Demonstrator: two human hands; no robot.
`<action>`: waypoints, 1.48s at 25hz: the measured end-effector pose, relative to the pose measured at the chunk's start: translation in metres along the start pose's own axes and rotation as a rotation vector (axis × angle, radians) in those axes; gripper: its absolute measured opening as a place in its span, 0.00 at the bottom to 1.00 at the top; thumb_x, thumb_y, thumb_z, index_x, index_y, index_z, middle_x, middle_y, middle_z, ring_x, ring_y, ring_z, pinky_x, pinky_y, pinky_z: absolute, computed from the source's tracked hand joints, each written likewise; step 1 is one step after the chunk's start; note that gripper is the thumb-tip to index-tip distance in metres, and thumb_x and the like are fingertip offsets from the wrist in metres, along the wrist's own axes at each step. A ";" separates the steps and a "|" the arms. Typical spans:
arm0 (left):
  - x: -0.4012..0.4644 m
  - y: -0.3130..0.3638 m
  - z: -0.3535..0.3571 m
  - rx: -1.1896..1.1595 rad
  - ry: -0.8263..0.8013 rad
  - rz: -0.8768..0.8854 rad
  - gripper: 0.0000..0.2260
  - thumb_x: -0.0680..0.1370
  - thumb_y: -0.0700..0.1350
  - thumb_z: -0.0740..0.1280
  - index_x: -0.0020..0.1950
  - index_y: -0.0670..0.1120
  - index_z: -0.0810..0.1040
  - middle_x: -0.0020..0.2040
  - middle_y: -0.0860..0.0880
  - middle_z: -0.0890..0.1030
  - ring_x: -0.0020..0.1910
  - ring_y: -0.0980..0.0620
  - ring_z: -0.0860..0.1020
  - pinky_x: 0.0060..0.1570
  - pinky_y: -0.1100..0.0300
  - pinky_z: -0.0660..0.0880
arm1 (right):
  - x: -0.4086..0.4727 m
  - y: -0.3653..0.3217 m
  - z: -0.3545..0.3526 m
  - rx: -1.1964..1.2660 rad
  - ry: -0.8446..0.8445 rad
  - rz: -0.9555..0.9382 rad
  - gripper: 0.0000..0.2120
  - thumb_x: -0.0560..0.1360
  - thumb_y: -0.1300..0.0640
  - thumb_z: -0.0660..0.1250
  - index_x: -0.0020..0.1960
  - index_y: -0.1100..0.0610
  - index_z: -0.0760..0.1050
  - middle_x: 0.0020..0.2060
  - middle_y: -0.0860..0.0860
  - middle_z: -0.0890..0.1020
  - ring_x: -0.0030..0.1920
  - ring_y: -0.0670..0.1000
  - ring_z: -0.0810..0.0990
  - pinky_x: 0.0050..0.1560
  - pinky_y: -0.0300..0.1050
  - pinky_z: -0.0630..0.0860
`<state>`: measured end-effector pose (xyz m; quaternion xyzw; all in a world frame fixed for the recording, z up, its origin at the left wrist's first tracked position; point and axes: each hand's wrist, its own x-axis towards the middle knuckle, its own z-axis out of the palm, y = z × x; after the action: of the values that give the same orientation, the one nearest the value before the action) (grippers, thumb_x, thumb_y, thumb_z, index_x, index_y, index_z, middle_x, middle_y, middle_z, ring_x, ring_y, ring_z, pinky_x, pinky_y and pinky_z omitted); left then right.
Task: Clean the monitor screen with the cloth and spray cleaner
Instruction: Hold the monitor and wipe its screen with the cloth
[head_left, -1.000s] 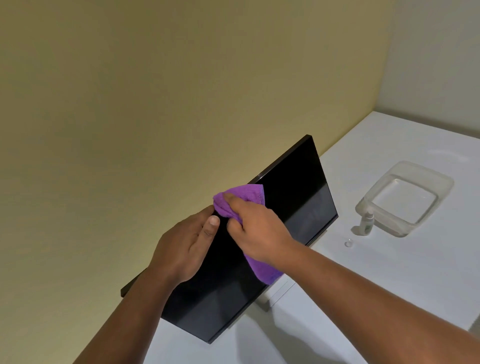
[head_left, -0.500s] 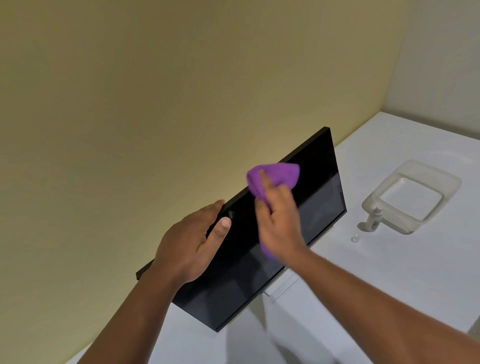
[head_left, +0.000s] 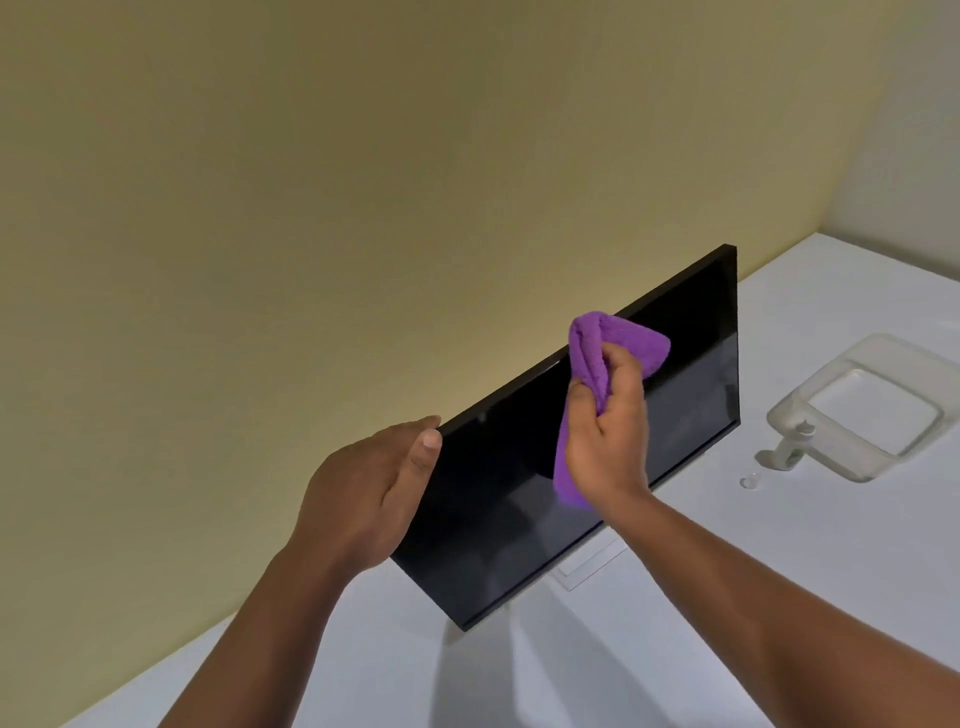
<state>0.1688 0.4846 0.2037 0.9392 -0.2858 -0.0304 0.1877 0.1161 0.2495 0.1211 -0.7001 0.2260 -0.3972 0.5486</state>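
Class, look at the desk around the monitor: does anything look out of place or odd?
Yes: the small spray bottle stands uncapped beside the clear tray, and its little clear cap lies loose on the white desk, apart from it.

Left hand (head_left: 363, 493): extended forward on a bare forearm from the near left, fingers straight and close together, thumb laid alongside, gripping the monitor (head_left: 691, 384) at its left end. Right hand (head_left: 608, 441): raised farther and to the right on a bare forearm entering from the near right, fingers curled round a bunched purple cloth (head_left: 597, 353), held against the screen face.
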 end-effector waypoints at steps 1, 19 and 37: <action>-0.002 -0.004 0.000 -0.020 0.020 -0.027 0.34 0.80 0.72 0.38 0.73 0.63 0.74 0.69 0.64 0.78 0.70 0.59 0.73 0.56 0.66 0.65 | -0.017 -0.008 0.013 0.034 -0.080 -0.048 0.16 0.80 0.54 0.61 0.68 0.47 0.69 0.54 0.42 0.76 0.51 0.47 0.78 0.48 0.39 0.75; -0.023 -0.028 0.018 -0.986 0.138 -0.201 0.22 0.80 0.57 0.54 0.59 0.52 0.85 0.65 0.58 0.81 0.66 0.62 0.76 0.63 0.62 0.69 | -0.060 -0.056 0.038 -0.133 -0.406 -0.007 0.27 0.74 0.48 0.57 0.73 0.41 0.69 0.31 0.43 0.77 0.27 0.43 0.71 0.34 0.41 0.73; -0.040 -0.033 0.031 -1.464 0.143 -0.344 0.19 0.87 0.56 0.54 0.75 0.56 0.73 0.69 0.54 0.81 0.69 0.56 0.78 0.69 0.58 0.74 | -0.132 -0.039 0.080 -0.184 -0.617 -0.373 0.25 0.81 0.52 0.59 0.78 0.50 0.64 0.64 0.51 0.77 0.61 0.49 0.77 0.58 0.40 0.75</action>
<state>0.1476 0.5210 0.1607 0.6057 -0.0289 -0.1806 0.7744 0.0985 0.4076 0.1108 -0.8623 -0.0466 -0.2386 0.4442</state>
